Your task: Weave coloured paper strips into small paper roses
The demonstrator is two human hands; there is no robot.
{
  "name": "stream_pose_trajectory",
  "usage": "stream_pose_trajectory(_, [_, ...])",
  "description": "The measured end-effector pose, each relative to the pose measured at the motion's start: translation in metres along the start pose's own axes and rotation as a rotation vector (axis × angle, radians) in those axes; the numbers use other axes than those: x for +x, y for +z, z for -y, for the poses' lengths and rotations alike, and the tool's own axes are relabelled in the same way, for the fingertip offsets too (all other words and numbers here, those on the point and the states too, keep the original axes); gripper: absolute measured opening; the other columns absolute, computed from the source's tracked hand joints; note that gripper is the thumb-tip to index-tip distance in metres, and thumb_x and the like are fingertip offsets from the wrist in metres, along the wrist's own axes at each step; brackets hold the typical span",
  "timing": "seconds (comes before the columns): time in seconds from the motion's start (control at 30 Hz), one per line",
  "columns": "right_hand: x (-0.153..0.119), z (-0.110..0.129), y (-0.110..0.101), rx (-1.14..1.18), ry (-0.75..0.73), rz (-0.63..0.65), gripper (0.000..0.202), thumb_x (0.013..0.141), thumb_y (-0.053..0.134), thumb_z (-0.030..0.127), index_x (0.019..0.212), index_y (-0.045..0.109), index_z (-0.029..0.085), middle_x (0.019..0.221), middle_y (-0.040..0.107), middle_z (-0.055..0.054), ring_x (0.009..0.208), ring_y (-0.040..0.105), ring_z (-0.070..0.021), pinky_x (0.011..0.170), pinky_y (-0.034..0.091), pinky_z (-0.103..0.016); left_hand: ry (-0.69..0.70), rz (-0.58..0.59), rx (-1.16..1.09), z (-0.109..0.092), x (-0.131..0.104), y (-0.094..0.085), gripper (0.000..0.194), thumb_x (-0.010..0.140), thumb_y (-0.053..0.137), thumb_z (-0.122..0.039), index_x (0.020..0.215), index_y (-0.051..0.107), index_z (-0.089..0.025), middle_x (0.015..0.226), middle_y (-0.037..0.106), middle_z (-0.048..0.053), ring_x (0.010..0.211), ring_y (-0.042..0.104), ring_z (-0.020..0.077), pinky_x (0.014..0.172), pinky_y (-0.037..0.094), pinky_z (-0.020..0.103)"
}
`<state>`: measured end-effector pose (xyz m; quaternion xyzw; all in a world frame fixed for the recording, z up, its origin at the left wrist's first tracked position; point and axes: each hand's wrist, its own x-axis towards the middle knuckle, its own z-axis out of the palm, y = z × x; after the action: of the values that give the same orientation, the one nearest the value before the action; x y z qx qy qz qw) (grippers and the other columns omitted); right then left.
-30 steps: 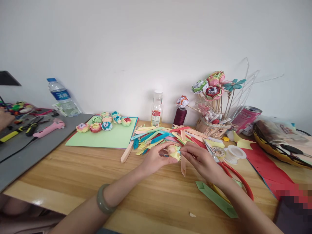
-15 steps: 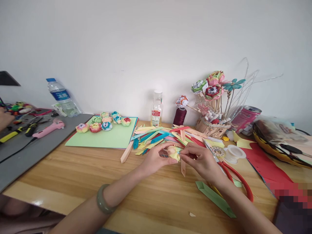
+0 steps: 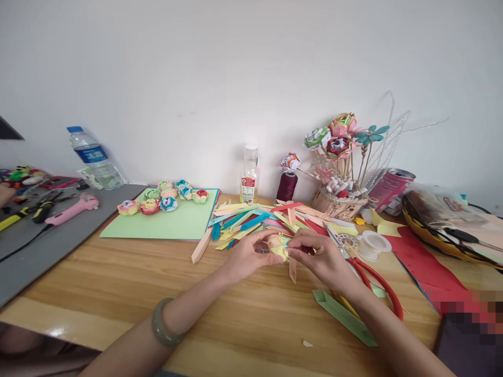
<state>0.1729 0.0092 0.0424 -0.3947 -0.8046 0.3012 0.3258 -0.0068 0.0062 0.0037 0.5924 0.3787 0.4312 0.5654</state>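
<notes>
Between my two hands is a small paper flower (image 3: pixel 278 248) in yellow, peach and a bit of pale green-blue. My left hand (image 3: pixel 254 253) is closed around its left side, thumb below and fingers behind. With thumb and forefinger, my right hand (image 3: pixel 311 252) pinches the flower's right edge. Just behind both hands lies a heap of folded paper strips (image 3: pixel 251 222) in many colours. Red-handled scissors (image 3: pixel 378 293) rest partly under my right forearm, beside a folded green strip (image 3: pixel 346 317).
Several finished paper flowers (image 3: pixel 150 207) sit on green paper (image 3: pixel 157 227) at left. A clear bottle (image 3: pixel 249 180), a maroon thread spool (image 3: pixel 286 187) and a flower basket (image 3: pixel 338 203) line the wall. White spools (image 3: pixel 374 245) lie right. A pink glue gun (image 3: pixel 74 209) and another person's hand (image 3: pixel 5 194) are far left.
The whole view has shifted slightly, so things appear a little further left. Both hands keep hold of the paper flower, with only small finger movement.
</notes>
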Motion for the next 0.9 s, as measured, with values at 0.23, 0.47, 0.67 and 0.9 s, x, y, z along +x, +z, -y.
stream_pose_trajectory(0.23, [-0.0024,0.0019,0.0013,-0.202,-0.027,-0.052,0.021,0.082,0.052,0.028,0.069,0.065,0.018,0.069,0.059,-0.004,0.06,0.051,-0.0145,0.058,0.039,-0.026,-0.007,-0.101,0.067,0.0019,0.0021,0.0015,0.057,0.06,0.074,-0.03,0.113,0.056,-0.017,0.111,0.061,0.008,0.098,0.057,0.0211,0.087,0.044,0.034])
stream_pose_trajectory(0.47, [-0.0005,0.0003,-0.0019,-0.069,0.031,0.013,0.018,0.078,0.057,0.024,0.062,0.061,0.017,0.064,0.058,-0.002,0.059,0.051,-0.0132,0.055,0.039,-0.025,0.017,-0.007,0.049,0.0007,0.0002,0.0008,0.057,0.059,0.074,-0.033,0.112,0.057,-0.021,0.117,0.058,0.006,0.1,0.056,0.0205,0.085,0.044,0.031])
stream_pose_trajectory(0.67, [0.0002,0.0,-0.002,0.038,0.012,0.001,0.018,0.08,0.055,0.028,0.07,0.066,0.017,0.066,0.059,-0.003,0.062,0.052,-0.0143,0.057,0.041,-0.026,0.015,-0.027,0.061,-0.0003,-0.0001,0.0006,0.055,0.06,0.073,-0.033,0.111,0.058,-0.021,0.115,0.059,0.006,0.097,0.056,0.0198,0.085,0.045,0.032])
stream_pose_trajectory(0.9, [-0.0013,-0.0002,-0.0007,-0.181,0.002,-0.076,0.015,0.077,0.058,0.025,0.063,0.06,0.018,0.063,0.056,-0.001,0.056,0.048,-0.0127,0.052,0.036,-0.025,-0.016,-0.057,0.067,0.0008,0.0008,0.0019,0.057,0.057,0.075,-0.031,0.111,0.058,-0.02,0.109,0.06,0.005,0.091,0.057,0.018,0.083,0.045,0.031])
